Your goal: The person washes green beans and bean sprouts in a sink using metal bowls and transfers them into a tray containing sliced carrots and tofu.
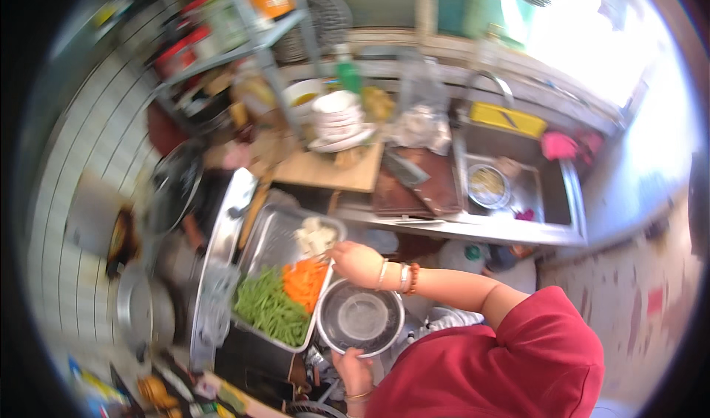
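Observation:
My left hand [355,369] holds the near rim of a round stainless steel bowl [363,315], whose bare inner base shows. Beyond it, my right hand [359,264] reaches over the rim of a rectangular metal tray [273,235]. Its fingertips are at the pale cut pieces [316,236] and the orange carrot strips [305,282]; blur hides whether they pinch anything. Sliced green vegetable strips [272,307] fill the lower end of the tray. The bowl is right beside the tray's long side.
A steel sink [554,190] holds a bowl of pale food [488,186]. A cleaver [407,168] lies on a brown board [383,193]. Stacked white bowls [336,113] stand under a metal rack [266,38]. A lidded pan [177,185] and a pot [141,310] line the left.

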A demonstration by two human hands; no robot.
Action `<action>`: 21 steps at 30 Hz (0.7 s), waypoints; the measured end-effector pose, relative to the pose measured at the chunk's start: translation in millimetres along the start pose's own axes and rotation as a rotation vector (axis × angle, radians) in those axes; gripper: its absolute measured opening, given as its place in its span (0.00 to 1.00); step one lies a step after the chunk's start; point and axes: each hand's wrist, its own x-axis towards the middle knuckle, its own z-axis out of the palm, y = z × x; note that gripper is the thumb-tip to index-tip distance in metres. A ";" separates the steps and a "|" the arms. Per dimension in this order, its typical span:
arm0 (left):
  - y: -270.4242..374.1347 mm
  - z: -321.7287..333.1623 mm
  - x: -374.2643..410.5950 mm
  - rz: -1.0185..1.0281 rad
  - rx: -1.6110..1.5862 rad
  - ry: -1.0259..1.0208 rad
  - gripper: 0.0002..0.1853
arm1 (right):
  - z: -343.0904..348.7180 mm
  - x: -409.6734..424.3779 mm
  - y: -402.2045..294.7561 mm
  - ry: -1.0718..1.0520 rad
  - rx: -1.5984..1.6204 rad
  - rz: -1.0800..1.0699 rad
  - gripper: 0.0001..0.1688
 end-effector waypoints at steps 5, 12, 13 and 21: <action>11.9 54.5 17.7 -0.053 0.210 -0.243 0.25 | -56.9 -132.8 60.8 -0.150 0.404 0.652 0.26; -17.4 168.9 31.2 -0.099 0.403 -0.589 0.28 | -102.2 -230.9 90.5 0.200 0.826 1.029 0.19; -24.0 189.7 28.9 -0.137 0.445 -0.610 0.27 | -115.4 -241.2 100.9 0.211 0.703 1.051 0.17; -115.9 349.2 11.8 -0.131 0.552 -0.972 0.34 | -212.9 -361.6 226.5 0.679 0.705 1.182 0.14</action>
